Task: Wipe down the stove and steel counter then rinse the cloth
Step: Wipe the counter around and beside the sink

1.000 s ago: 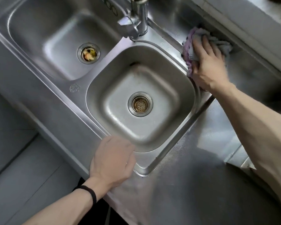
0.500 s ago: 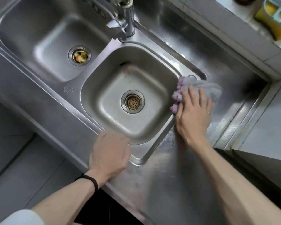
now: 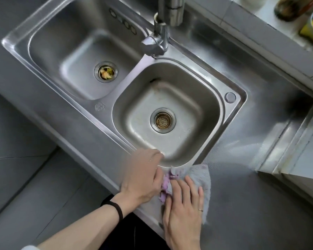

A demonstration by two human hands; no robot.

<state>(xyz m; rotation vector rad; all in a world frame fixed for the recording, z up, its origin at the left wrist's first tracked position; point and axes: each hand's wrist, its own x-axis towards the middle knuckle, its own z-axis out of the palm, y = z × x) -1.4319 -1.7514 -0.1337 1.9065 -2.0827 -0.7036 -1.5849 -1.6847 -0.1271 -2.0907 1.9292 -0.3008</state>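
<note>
The left grip (image 3: 141,177) is resting on the front rim of the sink (image 3: 98,114), with its fingers bent toward the cloth (image 3: 201,175) and meeting its purple edge; whether they are pinching it cannot be told. The right grip (image 3: 183,210) is lying released, fingers straight, pressing the cloth flat on the steel bench (image 3: 242,204). The cloth is showing beyond its fingertips and along its right side, at the near corner of the right basin (image 3: 170,98).
</note>
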